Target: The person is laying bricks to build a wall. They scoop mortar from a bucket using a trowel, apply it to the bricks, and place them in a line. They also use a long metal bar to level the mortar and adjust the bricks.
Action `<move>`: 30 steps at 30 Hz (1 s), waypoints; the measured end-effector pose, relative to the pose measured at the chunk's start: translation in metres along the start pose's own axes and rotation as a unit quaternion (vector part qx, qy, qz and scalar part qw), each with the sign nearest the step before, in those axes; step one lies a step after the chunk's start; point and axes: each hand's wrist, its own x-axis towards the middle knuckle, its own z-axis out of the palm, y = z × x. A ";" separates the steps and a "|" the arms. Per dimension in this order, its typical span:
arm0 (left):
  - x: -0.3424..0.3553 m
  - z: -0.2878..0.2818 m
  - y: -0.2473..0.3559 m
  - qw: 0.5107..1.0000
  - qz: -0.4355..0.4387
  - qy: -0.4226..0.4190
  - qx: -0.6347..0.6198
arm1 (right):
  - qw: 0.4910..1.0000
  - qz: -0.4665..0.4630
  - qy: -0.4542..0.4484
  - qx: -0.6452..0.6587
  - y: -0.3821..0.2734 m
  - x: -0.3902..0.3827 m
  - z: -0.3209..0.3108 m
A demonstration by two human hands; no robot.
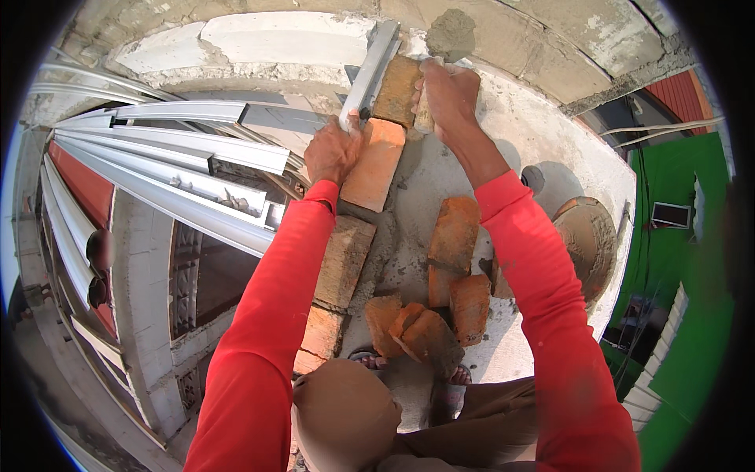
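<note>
One brown brick (pixel 395 92) seems best lined up with the metal bar (pixel 372 69) along its left side, kept steady and straight. It lies just left of the right grip (pixel 451 96), which clasps a tan piece (pixel 423 119) I cannot identify, and beyond the left grip (pixel 336 151), which holds the bar's near end.

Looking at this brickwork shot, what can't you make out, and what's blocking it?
All in the head view:
Full shape of the light tan block-like object: mostly covered by the bare right hand.
Whether the bare left hand grips or presses the long grey metal bar: its back hides the fingertips.
Brown brick-like piece: partly behind the red right sleeve.
Dark light-framed rectangle: too small to identify.
</note>
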 end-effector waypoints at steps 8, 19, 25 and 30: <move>0.000 -0.011 0.011 1.000 -0.027 -0.013 -0.001 | 0.980 -0.060 0.006 -0.188 0.018 0.031 -0.029; 0.001 -0.013 0.014 0.999 -0.043 -0.012 0.017 | 0.870 0.080 -0.141 -0.465 -0.032 0.051 -0.081; 0.007 0.001 0.003 0.999 -0.031 -0.018 0.018 | 0.855 -0.057 -0.169 -0.488 -0.087 -0.055 -0.216; 0.014 0.011 -0.007 0.999 -0.018 -0.003 0.029 | 0.832 0.073 -0.021 -0.550 -0.155 -0.199 -0.370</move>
